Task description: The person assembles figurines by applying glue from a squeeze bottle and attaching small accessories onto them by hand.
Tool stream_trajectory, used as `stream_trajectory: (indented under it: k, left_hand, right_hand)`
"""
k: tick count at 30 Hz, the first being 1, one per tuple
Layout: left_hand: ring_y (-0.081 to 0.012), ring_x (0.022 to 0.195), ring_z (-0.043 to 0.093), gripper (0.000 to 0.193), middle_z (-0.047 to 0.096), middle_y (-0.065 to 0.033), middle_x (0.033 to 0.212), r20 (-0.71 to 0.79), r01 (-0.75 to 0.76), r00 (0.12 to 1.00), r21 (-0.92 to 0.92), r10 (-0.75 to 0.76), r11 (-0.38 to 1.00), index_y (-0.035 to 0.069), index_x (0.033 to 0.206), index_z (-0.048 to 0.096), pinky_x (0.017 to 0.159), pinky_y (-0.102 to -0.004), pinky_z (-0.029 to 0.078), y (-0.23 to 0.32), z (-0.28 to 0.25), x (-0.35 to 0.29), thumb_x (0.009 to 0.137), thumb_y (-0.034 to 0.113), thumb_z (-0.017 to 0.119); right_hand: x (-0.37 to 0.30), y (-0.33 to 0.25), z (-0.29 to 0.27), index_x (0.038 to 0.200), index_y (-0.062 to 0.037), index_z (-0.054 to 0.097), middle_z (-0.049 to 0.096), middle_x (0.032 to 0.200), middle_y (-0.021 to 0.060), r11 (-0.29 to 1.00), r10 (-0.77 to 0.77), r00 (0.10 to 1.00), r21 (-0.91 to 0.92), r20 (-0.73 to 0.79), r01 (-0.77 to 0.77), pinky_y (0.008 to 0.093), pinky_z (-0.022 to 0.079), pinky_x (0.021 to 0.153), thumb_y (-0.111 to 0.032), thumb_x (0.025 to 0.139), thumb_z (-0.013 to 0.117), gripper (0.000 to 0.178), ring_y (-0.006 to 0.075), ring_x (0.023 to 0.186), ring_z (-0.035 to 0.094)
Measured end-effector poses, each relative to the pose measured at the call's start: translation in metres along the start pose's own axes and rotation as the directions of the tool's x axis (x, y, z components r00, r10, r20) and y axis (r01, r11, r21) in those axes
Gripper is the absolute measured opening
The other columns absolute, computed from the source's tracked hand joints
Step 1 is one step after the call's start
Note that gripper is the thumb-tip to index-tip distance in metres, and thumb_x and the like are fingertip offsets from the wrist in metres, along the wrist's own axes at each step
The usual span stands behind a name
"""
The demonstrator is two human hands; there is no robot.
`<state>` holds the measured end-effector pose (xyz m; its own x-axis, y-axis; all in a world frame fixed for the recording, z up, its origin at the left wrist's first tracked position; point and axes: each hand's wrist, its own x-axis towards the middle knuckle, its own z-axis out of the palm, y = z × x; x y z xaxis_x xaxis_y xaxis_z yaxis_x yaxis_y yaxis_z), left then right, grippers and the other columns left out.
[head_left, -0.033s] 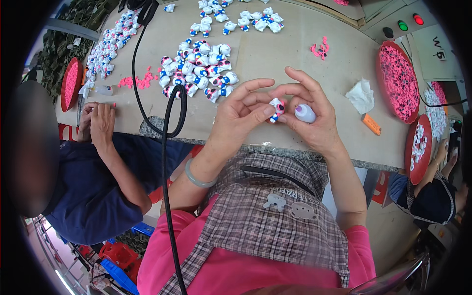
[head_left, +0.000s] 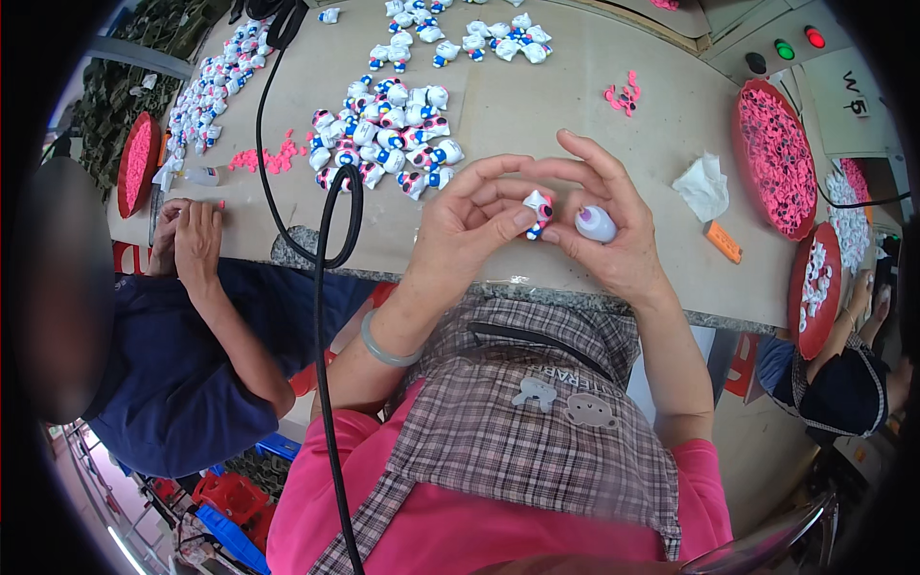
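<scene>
A small white toy figurine [head_left: 538,213] with pink and blue parts is pinched between the thumb and fingers of my left hand [head_left: 470,218], above the near edge of the table. My right hand [head_left: 628,247] is curled around a small whitish squeeze bottle [head_left: 596,225] with a purple tip. The tip of my right thumb is close beside the figurine; I cannot tell if it touches. Beyond my left hand lies a pile of similar figurines [head_left: 388,134], many with pink and dark face pieces.
A black cable [head_left: 322,335] loops down left of my arms. At the right stand a red tray of pink pieces [head_left: 778,158], a red bowl [head_left: 805,321], crumpled tissue [head_left: 702,188] and an orange block [head_left: 724,242]. A co-worker's hands [head_left: 196,240] are at the left.
</scene>
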<state>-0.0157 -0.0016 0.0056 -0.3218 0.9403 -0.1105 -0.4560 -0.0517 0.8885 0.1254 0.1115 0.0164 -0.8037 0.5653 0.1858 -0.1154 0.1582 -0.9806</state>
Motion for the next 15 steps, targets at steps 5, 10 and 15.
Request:
stream_trajectory:
  k: [5, 10, 15]
  left_hand:
    - [-0.0146, 0.098, 0.061, 0.039, 0.063, -0.0110, 0.106, 0.000, -0.063, 0.998, 0.004, 0.063, 0.998, -0.002, 0.123, 0.050, 0.086, -0.0262, 0.051, 0.000, 0.003, -0.003, 0.086, -0.003, 0.062]
    - [-0.0148, 0.098, 0.061, 0.025, 0.062, -0.0099, 0.106, 0.056, -0.037, 0.998, 0.030, 0.036, 0.999, -0.004, 0.110, 0.058, 0.087, -0.0260, 0.051, -0.003, 0.002, -0.003, 0.085, -0.002, 0.063]
    - [-0.0148, 0.097, 0.061, 0.024, 0.061, -0.0087, 0.105, 0.045, -0.064, 0.997, 0.061, 0.061, 0.996, -0.004, 0.108, 0.058, 0.086, -0.0261, 0.051, -0.008, 0.003, -0.003, 0.084, -0.004, 0.064]
  right_hand:
    - [-0.007, -0.003, -0.003, 0.120, -0.0017, 0.053, 0.061, 0.103, 0.0057, 0.958, 0.172, 0.980, 0.249, -0.100, -0.142, 0.0189, 0.041, 0.056, 0.004, 0.078, 0.065, 0.044, 0.0048, 0.063, 0.050]
    - [-0.013, 0.007, -0.001, 0.098, -0.0008, 0.063, 0.059, 0.080, 0.0005, 0.886, 0.324, 0.943, 0.375, -0.078, -0.274, 0.0187, 0.040, 0.053, -0.001, 0.085, 0.063, 0.013, 0.0047, 0.061, 0.050]
    - [-0.014, 0.011, -0.001, 0.092, -0.0023, 0.062, 0.059, 0.075, 0.0002, 0.905, 0.312, 0.945, 0.331, -0.095, -0.266, 0.0185, 0.039, 0.052, -0.004, 0.084, 0.067, 0.009, 0.0041, 0.059, 0.049]
